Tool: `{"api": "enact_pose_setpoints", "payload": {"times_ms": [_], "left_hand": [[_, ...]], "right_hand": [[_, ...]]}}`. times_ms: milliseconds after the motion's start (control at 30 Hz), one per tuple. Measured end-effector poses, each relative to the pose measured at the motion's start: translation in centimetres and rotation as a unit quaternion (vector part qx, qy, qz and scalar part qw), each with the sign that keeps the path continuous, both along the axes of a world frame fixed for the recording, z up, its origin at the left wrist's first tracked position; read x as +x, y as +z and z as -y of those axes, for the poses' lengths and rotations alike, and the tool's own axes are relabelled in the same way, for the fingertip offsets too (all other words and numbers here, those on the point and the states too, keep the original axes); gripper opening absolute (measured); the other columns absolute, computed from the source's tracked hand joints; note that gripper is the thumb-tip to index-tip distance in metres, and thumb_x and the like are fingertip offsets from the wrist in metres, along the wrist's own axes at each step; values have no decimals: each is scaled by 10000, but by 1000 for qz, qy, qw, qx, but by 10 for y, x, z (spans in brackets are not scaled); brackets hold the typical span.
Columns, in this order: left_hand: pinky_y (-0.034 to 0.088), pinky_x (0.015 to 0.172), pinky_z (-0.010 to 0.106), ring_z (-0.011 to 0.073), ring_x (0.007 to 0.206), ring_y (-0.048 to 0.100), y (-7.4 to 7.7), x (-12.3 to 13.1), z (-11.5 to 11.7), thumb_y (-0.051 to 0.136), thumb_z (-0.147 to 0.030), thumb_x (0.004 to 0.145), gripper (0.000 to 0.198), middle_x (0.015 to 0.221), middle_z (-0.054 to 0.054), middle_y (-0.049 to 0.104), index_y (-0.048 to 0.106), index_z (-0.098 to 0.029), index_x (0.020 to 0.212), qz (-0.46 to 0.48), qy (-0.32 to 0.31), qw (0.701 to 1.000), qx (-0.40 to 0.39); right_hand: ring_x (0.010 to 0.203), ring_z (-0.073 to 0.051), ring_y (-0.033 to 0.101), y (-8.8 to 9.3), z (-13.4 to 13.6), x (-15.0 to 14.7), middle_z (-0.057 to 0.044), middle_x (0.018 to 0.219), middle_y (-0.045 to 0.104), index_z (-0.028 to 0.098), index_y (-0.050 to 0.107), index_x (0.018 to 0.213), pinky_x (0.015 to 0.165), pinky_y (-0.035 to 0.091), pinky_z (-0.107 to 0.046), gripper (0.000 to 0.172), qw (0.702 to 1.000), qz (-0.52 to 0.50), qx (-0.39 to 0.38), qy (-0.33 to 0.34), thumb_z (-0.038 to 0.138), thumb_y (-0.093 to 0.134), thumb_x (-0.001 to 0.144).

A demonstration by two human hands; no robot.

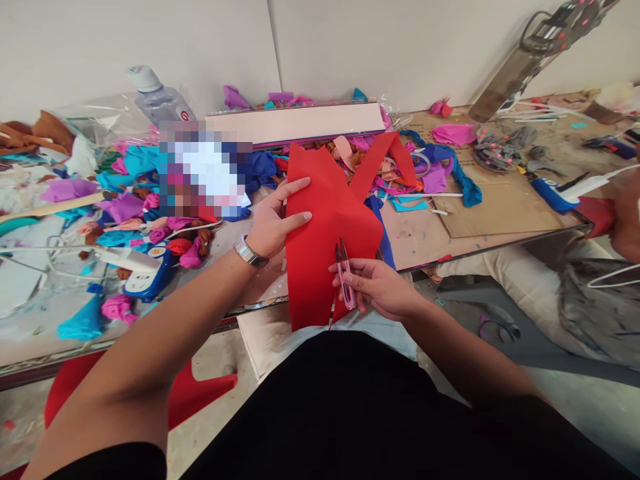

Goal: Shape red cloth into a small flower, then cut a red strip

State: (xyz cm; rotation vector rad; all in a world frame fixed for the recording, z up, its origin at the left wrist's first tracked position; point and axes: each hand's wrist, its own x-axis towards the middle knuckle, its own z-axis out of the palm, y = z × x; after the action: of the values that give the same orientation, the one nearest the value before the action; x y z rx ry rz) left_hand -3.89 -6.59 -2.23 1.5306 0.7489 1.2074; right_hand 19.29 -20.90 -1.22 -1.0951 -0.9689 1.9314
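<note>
A piece of red fabric point(320, 200) lies over the table's front edge and hangs toward my lap. My left hand point(274, 219) grips its left edge, thumb and index finger on top, the other fingers hidden. In my right hand point(383, 287) is a pair of pink thread snips point(346, 280), held upright with the blades pointing away from me. The blades are at the fabric, slightly apart. A slit runs from the fabric's near edge up to the snips. A narrow red strip reaches out from the fabric's far right side.
Colourful fabric scraps point(125, 207) cover the table on the left. A clear bottle point(157, 97), a long pale board point(300, 123) and a dark bottle point(505, 80) stand or lie at the back. Blue-and-white power strips point(150, 273) with cables sit either side. Another person point(510, 280) sits at right.
</note>
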Motion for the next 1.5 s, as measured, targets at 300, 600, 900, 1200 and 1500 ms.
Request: {"api": "enact_pose_setpoints", "payload": {"times_ms": [300,600,900,1200,1500], "left_hand": [[505,1242,534,389,1472,565,1,-2,1,925,-507,769,721,1581,91,608,721,-272,1420,-14,9,1000,13],[514,1225,529,392,1445,587,-1,-3,1,922,-519,768,730,1576,94,607,713,-277,1425,-16,8,1000,11],[492,1242,513,385,1460,564,3,0,2,920,-517,763,716,1579,91,589,720,-266,1404,-7,9,1000,22],[509,1226,530,382,1428,590,-1,0,0,919,-529,782,695,1552,108,597,723,-263,1394,4,2,999,45],[551,1184,519,367,1396,621,-5,-1,-4,915,-560,778,715,1532,117,614,727,-274,1406,-10,14,997,79]], "right_hand": [[575,-143,695,0,-8,-2,-41,731,772,153,731,1109,455,509,-220,523,999,43,27,3,491,952,776],[609,-143,706,0,-15,1,-75,843,807,157,744,1039,528,558,-251,501,996,72,57,12,512,958,757],[598,-137,702,-3,-20,1,-51,797,787,153,749,1023,558,579,-260,465,995,68,64,18,484,951,767],[609,-144,712,-10,-23,-1,-56,794,790,145,733,1010,578,589,-270,459,995,74,64,17,478,944,774],[612,-150,722,-6,-23,-4,-48,754,778,140,717,964,541,567,-251,472,996,59,63,12,489,954,753]]}}
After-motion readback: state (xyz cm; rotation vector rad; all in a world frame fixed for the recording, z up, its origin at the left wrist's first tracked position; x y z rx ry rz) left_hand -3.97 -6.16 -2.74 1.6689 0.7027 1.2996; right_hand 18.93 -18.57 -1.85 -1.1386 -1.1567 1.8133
